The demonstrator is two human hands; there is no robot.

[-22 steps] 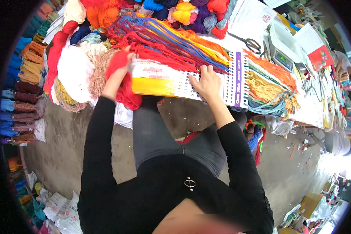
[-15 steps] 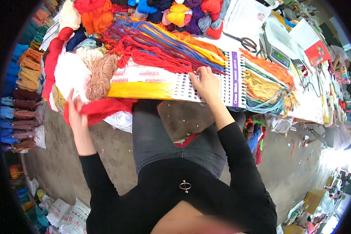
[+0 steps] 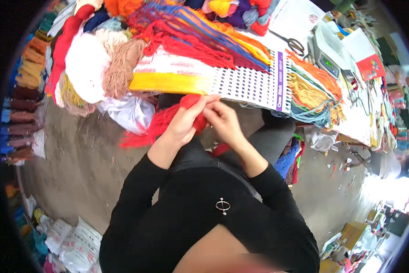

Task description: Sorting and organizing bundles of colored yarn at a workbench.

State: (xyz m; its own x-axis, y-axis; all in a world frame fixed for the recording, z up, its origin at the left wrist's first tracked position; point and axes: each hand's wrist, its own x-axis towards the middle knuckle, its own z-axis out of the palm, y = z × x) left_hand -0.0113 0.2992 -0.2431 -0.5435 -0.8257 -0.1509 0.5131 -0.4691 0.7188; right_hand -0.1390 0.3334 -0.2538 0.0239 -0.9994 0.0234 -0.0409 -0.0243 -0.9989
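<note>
A loose bundle of red thread (image 3: 161,123) hangs in my left hand (image 3: 186,119), which is closed around its upper end, with the frayed tail trailing to the left. Beside it, my right hand (image 3: 225,120) pinches at the same bundle; its exact hold is partly hidden. Both hands are just off the table's near edge, above my lap. In front of them lies a white perforated card (image 3: 243,86) with rows of holes and a purple strip (image 3: 280,84). Red, blue, yellow and orange threads (image 3: 200,38) are spread across its far side.
A yellow strip (image 3: 168,83) lies along the near edge, left of the holes. Yarn skeins, including a white one (image 3: 86,68), are piled at left. Scissors (image 3: 293,44) and a digital scale (image 3: 326,54) are at the back right. Orange and green threads (image 3: 316,91) hang right.
My left hand has brought the red bundle rightward from the table's left side to my middle. My right hand has left the card and drawn back to meet it.
</note>
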